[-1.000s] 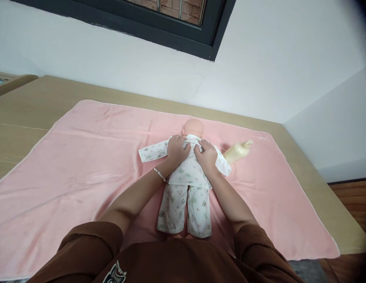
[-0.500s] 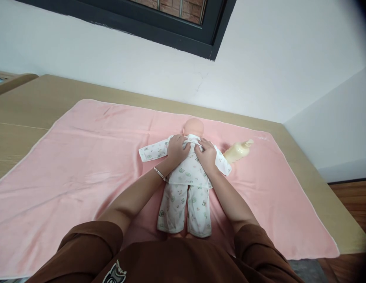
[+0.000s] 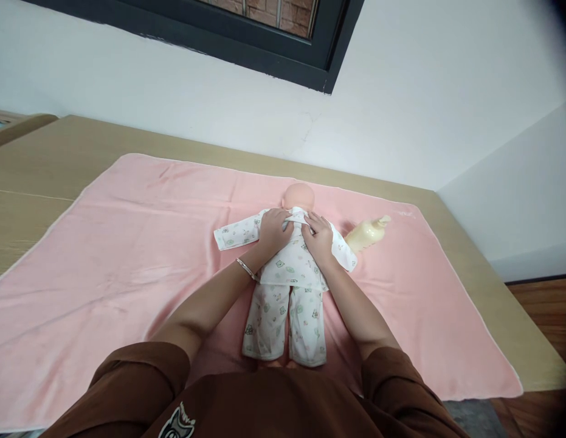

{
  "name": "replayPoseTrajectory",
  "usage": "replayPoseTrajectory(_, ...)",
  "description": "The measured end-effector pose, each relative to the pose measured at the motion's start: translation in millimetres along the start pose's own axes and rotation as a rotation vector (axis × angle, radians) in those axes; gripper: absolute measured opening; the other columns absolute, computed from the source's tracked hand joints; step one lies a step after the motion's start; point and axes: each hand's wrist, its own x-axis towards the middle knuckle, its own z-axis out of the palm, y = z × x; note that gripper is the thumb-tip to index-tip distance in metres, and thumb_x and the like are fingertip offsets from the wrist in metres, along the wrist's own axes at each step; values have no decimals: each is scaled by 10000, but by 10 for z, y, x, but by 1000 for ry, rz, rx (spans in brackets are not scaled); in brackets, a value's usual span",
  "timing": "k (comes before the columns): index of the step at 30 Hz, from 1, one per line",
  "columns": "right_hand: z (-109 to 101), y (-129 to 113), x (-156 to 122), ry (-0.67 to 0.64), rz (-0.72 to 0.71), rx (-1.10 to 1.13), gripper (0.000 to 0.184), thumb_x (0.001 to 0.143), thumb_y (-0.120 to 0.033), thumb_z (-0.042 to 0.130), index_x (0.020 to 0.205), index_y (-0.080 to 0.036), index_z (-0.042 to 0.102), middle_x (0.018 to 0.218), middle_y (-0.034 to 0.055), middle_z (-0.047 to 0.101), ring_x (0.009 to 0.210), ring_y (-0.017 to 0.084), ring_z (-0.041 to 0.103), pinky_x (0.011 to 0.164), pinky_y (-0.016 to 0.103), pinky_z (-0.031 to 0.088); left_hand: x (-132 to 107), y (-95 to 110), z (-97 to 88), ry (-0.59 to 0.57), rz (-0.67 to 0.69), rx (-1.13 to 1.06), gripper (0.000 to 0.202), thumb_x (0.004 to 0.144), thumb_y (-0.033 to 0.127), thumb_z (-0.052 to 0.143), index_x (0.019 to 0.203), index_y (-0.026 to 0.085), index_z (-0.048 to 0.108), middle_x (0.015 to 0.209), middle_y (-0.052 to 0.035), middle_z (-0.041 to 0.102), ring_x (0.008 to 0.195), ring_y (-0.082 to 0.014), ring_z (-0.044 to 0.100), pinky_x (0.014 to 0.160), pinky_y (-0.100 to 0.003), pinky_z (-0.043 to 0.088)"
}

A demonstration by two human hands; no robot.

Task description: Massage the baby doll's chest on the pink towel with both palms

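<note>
A baby doll (image 3: 298, 197) lies stretched out with its bald head toward the wall, wearing a white printed shirt (image 3: 289, 264) and matching trousers (image 3: 267, 322). Both of my hands are at the upper part of the shirt, just below the collar. My left hand (image 3: 274, 230), with a bangle (image 3: 246, 269) at its wrist, is closed on the fabric at one side. My right hand (image 3: 319, 238) pinches the fabric at the other side. Between them the cloth is bunched in a small fold. The doll's sleeves spread out to either side, and its hands are hidden.
Under the doll a pink blanket (image 3: 150, 255) covers much of the wooden table (image 3: 95, 137). A cream-coloured baby bottle (image 3: 368, 234) lies on its side just right of the doll's sleeve. Behind the table rises a white wall with a dark window frame (image 3: 264, 58).
</note>
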Motion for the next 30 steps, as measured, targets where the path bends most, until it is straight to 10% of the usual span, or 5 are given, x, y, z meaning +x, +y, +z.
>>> replayPoseTrajectory(7,37,17,-41,123,44,84,240,863,-279,560,997,-231,753,1161,68,721,1162,230,635,1105,471,396,-4,6,16,43,-54,-5,68,795,199,558,855,211,586,911,-75,657,952,-242,591,890,-400,457)
replayPoseTrajectory(30,-19,-50,57,-130,140,-150,446,908,-302,462,1325,-180,567,1430,115,528,1331,292,458,1140,504,314,32,-6,19,-88,-110,63,343,877,263,458,1160,163,623,1212,-117,665,1165,-277,581,1037,-449,420)
